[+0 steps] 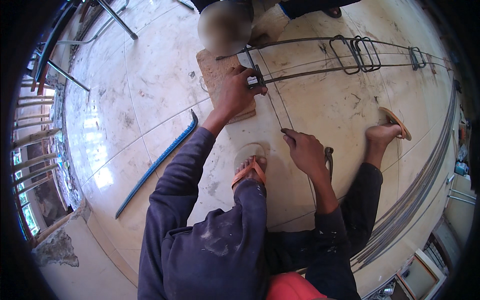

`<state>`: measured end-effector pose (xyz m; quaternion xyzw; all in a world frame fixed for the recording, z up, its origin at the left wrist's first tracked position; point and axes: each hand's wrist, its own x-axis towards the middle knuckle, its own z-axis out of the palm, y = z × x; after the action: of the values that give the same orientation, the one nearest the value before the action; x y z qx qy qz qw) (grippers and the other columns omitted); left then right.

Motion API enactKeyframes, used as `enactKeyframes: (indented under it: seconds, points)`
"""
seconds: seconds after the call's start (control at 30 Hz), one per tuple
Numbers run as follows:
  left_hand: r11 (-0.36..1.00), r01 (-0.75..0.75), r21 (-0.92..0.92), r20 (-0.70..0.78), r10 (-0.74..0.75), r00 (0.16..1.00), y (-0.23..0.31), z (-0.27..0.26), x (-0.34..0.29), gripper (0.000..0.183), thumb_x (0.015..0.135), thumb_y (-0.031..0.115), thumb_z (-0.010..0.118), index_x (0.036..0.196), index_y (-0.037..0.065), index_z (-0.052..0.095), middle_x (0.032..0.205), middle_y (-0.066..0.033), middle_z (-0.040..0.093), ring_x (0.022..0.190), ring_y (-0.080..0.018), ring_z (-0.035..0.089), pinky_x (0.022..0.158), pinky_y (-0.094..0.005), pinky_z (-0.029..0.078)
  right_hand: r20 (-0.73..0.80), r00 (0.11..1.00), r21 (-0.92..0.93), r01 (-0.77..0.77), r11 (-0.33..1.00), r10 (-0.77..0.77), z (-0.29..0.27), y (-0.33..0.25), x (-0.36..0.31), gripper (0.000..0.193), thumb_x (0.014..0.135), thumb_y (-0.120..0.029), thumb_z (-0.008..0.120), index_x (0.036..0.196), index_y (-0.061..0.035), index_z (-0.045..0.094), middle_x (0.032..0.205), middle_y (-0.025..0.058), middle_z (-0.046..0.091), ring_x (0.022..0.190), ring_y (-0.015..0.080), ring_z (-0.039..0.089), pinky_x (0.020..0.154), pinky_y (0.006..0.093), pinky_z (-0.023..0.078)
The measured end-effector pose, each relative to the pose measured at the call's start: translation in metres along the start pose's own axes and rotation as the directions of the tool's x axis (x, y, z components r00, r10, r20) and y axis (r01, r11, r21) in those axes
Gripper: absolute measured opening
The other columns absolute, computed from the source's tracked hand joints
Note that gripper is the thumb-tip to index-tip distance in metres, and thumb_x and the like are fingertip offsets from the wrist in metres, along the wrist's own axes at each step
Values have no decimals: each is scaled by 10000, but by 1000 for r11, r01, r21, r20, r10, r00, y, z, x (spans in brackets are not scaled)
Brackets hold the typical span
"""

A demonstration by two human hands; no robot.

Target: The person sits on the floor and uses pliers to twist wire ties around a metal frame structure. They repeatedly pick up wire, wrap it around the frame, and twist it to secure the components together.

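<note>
My left hand (235, 93) is closed around the corner of a dark rectangular steel stirrup (256, 70) at the near end of two long rebar rods (305, 73). Between the thumb and fingers of my right hand (306, 151) is a thin tie wire (274, 111), stretching up toward that same corner. Beside my right wrist shows the dark rounded end of a metal tool (328, 152); its rest is hidden, and whether my hand touches it I cannot tell. Under my left hand lies a brown slab (214, 70).
Across from me, another person's gloved hand (270, 24) is by the rods. More stirrups (357, 54) hang along them. A blue hooked bar (156, 164) lies on the tiles at left. A bundle of long rods (425, 187) runs along the right. Chair legs (117, 19) stand far left.
</note>
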<state>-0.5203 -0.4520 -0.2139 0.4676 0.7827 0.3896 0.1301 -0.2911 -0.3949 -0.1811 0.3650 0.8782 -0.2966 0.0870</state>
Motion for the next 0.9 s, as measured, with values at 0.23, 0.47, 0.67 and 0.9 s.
enactKeyframes:
  seconds: [0.23, 0.47, 0.67, 0.9]
  points:
    - [1000, -18, 9, -83, 19, 996, 0, 1, 1, 339, 687, 246, 775, 948, 60, 665, 951, -135, 616, 949, -325, 559, 798, -402, 453, 40, 999, 99, -19, 995, 15, 4, 11, -16, 276, 904, -289, 524, 1105, -160, 662, 909, 169, 670, 836, 353, 644, 728, 450, 508]
    - [999, -7, 43, -37, 8, 999, 0, 0, 1, 359, 717, 247, 770, 1001, 66, 644, 980, -107, 634, 916, -279, 592, 780, -370, 480, 22, 999, 87, 25, 996, -27, 3, 11, -14, 272, 900, -289, 527, 1095, -157, 664, 889, 169, 670, 834, 353, 644, 730, 446, 509]
    - [999, -32, 34, -52, 34, 998, -3, 2, -1, 352, 720, 237, 769, 1000, 66, 643, 944, -100, 637, 896, -275, 592, 773, -366, 482, 25, 999, 67, 31, 997, -33, 4, 7, -10, 268, 900, -287, 526, 1086, -152, 665, 885, 175, 667, 828, 355, 643, 728, 453, 509]
    - [997, -62, 42, -84, 65, 994, -5, 3, 0, 345, 688, 247, 777, 950, 59, 654, 876, -110, 635, 871, -291, 582, 757, -389, 468, -60, 997, -18, 38, 999, -39, 4, 0, -3, 240, 890, -269, 553, 1051, -146, 682, 821, 148, 652, 782, 333, 635, 680, 430, 497]
